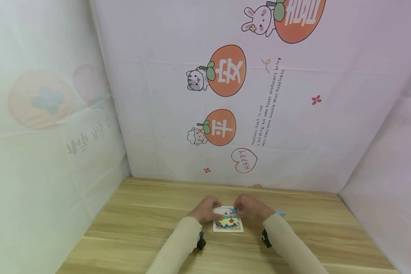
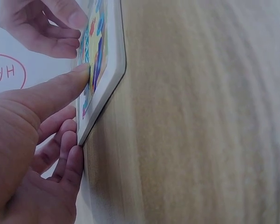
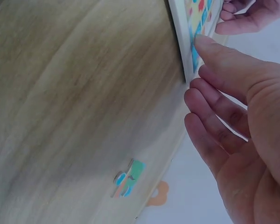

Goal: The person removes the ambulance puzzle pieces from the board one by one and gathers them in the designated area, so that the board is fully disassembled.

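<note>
Puzzle (image 1: 229, 221) between left hand (image 1: 204, 210) and right hand (image 1: 253, 208), both pinching its edges. Likely fitting step; next probably needs even pressing.

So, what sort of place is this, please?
Perhaps a screened-off tabletop booth: a wood-grain table, white sheets, partly printed with cartoons, on three sides, and what looks like a picture puzzle.

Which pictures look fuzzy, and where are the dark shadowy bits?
Left wrist view: the wooden table looks smeary and goes pale toward the right; right wrist view: a soft shadow spreads over the table near the puzzle board, and the loose piece looks slightly blurry; head view: bright, the red heart readable.
</note>
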The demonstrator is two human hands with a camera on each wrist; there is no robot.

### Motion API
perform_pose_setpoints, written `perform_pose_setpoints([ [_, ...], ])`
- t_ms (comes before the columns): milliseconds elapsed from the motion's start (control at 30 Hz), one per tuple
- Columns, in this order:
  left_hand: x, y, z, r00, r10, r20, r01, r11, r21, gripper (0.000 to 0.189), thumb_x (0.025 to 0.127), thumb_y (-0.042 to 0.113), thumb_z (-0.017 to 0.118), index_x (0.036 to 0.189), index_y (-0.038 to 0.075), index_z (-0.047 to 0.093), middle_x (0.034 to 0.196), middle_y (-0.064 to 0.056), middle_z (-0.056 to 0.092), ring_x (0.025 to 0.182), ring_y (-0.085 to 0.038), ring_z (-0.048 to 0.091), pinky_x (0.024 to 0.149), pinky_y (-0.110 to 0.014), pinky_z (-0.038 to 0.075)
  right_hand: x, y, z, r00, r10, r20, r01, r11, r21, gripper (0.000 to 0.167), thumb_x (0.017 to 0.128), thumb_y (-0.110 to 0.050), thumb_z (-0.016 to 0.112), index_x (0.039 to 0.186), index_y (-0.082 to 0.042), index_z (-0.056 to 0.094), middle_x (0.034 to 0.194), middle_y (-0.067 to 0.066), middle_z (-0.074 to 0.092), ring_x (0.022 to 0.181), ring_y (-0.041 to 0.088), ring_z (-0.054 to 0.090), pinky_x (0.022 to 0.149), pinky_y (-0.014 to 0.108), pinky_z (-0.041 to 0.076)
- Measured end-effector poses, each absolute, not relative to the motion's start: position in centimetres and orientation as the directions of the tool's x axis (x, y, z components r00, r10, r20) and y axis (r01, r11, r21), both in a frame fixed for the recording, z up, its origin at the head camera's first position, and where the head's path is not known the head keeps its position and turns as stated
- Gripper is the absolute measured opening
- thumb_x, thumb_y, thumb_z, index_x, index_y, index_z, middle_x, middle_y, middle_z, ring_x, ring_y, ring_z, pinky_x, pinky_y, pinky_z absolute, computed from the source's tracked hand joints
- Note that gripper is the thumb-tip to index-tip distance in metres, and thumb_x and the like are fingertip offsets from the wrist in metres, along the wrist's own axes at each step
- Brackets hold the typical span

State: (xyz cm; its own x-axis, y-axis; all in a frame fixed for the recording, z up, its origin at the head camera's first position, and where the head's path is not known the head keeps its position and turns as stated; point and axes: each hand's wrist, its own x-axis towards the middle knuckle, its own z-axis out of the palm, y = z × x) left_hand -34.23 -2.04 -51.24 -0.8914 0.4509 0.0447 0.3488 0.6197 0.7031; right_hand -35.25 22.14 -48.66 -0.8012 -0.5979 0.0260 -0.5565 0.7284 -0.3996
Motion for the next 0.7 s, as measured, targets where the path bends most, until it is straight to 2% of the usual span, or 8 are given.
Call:
perform_pose_setpoints([
  [400,-34.1,-1.7,-50.5,-0.888,0.459,0.031,0.374,0.680,0.630,0.046,0.087,0.020,0.086,0.125,0.000,0.069,0.125,-0.012,0.065,0.117,-0.027,0.061,0.109,-0.047,0.054,-35.1,21.6,-48.5,-0.795,-0.605,0.038,-0.570,0.725,-0.387,0.014,0.085,-0.004,0.085,0.098,-0.003,0.079,0.096,0.008,0.078,0.085,0.017,0.065,0.075,0.030,0.058],
  [700,-35.3,-0.3,-52.5,-0.847,0.525,0.091,0.472,0.662,0.582,0.044,0.085,0.025,0.087,0.123,0.006,0.073,0.120,-0.004,0.067,0.109,-0.015,0.059,0.101,-0.033,0.056,-35.2,21.5,-48.3,-0.809,-0.588,0.003,-0.540,0.742,-0.396,0.015,0.081,-0.003,0.088,0.094,-0.003,0.079,0.092,0.008,0.078,0.084,0.014,0.067,0.079,0.035,0.062],
])
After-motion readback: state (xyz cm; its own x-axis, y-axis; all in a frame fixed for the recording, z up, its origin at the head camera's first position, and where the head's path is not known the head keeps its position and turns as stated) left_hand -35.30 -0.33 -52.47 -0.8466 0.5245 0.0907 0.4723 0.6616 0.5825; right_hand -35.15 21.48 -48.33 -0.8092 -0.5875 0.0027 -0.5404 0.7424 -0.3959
